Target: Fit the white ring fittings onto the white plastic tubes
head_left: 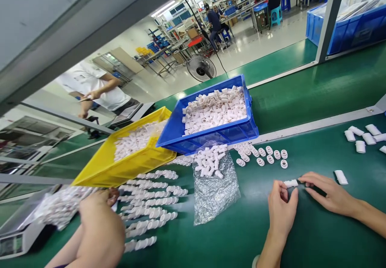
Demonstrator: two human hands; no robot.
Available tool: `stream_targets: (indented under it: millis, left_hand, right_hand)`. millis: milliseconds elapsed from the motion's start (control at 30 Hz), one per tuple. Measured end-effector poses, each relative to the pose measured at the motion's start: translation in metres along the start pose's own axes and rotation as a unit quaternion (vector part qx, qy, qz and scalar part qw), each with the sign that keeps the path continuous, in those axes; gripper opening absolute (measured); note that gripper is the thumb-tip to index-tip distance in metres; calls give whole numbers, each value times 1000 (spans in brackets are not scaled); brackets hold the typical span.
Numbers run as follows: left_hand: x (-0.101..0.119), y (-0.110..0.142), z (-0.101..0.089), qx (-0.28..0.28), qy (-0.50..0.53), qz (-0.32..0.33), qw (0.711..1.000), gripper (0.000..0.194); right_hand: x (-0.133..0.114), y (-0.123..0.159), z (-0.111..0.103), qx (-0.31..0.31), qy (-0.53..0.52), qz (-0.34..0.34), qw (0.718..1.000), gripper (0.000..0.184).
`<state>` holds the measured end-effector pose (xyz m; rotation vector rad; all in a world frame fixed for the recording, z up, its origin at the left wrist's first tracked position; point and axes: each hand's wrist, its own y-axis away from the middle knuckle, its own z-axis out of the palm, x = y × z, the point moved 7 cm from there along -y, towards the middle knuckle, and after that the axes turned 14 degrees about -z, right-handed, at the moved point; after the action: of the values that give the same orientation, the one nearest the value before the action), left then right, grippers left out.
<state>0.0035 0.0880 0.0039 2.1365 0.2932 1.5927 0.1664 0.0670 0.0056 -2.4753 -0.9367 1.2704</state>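
A short white plastic sleeve (290, 184) is pinched between the thumb and fingers of my left hand (282, 207), just above the green tabletop. At the sleeve's right end, my right hand (330, 191) pinches a small dark piece (299, 182), too small to name. The dark piece seems to touch the sleeve's end. Right of my right hand lies a single white sleeve (341, 177). Several white rings (269, 159) stand beyond my left hand.
A blue bin (208, 133) and a yellow bin (132, 173) hold many white parts. A clear plastic bag (215, 199) lies under loose pieces. At left, a co-worker's arm (101, 223) reaches beside rows of white rings (150, 223). More sleeves (368, 139) lie at far right.
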Motion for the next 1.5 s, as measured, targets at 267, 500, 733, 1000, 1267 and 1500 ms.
stream_targets:
  millis: [267, 500, 733, 1000, 1267, 1500]
  left_hand:
    - [6, -2, -12, 95, -179, 85, 976, 47]
    - [10, 0, -2, 56, -168, 106, 978, 55]
    - [4, 0, 7, 45, -152, 108, 981, 64]
    - [12, 0, 3, 39, -130, 90, 987, 34]
    - [5, 1, 4, 6, -41, 55, 998, 8]
    - [24, 13, -34, 194, -39, 193, 961, 10]
  right_hand:
    - [-1, 8, -33, 115, 253, -19, 960, 22]
    - [42, 30, -41, 34, 386, 113, 915, 45]
    - [33, 20, -11, -6, 244, 98, 965, 37]
    - [9, 7, 21, -90, 150, 32, 984, 34]
    - [22, 23, 24, -66, 170, 2, 983, 37]
    - [40, 40, 33, -44, 158, 15, 986, 41]
